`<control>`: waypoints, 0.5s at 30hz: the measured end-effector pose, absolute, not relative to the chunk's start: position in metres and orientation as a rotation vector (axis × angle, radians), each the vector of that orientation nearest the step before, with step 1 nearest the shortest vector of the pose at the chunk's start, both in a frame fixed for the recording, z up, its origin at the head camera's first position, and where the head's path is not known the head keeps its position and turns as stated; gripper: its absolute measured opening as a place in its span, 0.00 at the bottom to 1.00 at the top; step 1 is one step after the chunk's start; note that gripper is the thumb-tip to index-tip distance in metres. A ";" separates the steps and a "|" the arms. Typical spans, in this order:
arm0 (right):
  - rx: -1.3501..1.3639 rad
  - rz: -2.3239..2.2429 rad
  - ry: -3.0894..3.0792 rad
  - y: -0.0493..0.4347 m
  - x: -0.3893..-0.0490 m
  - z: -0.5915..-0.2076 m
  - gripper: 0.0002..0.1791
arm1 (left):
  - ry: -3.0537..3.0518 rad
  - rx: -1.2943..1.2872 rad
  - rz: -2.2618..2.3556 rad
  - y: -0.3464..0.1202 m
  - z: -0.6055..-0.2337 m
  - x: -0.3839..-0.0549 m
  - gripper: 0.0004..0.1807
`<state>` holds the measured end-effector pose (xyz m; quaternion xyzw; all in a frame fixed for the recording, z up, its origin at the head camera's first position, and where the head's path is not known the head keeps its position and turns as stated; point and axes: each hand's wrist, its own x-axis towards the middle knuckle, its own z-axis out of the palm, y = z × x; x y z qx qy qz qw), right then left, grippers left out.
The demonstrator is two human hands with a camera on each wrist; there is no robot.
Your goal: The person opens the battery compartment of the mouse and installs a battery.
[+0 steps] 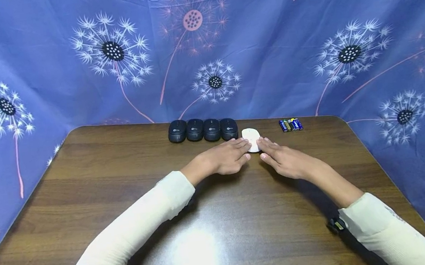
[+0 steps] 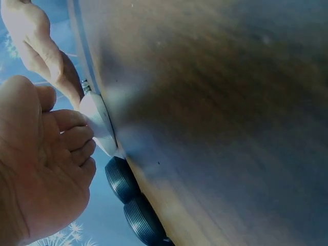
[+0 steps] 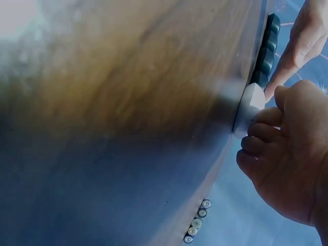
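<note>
A white computer mouse (image 1: pixel 251 135) lies on the wooden table at the right end of a row of black mice. My left hand (image 1: pixel 227 156) reaches in from the left, fingers extended, its fingertips at the mouse's left side. From the right comes my right hand (image 1: pixel 287 159), also with straight fingers, fingertips at the opposite side. In the left wrist view the fingers overlap the edge of the white mouse (image 2: pixel 98 122). The right wrist view shows its front edge (image 3: pixel 248 110) low against the tabletop, right by the fingertips.
Several black mice (image 1: pixel 212 130) stand side by side along the table's back edge. Farther right lies a small group of batteries (image 1: pixel 291 125). Blue cloth (image 1: pixel 267 57) with a dandelion print hangs behind the wooden table (image 1: pixel 122 159).
</note>
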<state>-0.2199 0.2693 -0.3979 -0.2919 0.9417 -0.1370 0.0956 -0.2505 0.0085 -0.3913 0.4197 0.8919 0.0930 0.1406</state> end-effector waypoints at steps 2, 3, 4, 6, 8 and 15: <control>-0.864 -0.397 2.795 0.268 -0.219 -0.398 0.34 | 2.573 1.225 0.264 0.008 -0.391 -0.249 0.36; -0.862 -0.395 2.797 0.268 -0.218 -0.398 0.34 | 2.570 1.229 0.264 0.008 -0.391 -0.248 0.36; -0.865 -0.393 2.799 0.267 -0.217 -0.398 0.34 | 2.569 1.233 0.263 0.007 -0.391 -0.248 0.36; -0.862 -0.386 2.802 0.267 -0.217 -0.398 0.33 | 2.566 1.238 0.265 0.006 -0.391 -0.246 0.36; -0.863 -0.380 2.801 0.266 -0.215 -0.398 0.33 | 2.564 1.236 0.269 0.005 -0.391 -0.244 0.36; -0.874 -0.381 2.796 0.266 -0.211 -0.398 0.33 | 2.553 1.242 0.293 0.003 -0.390 -0.241 0.36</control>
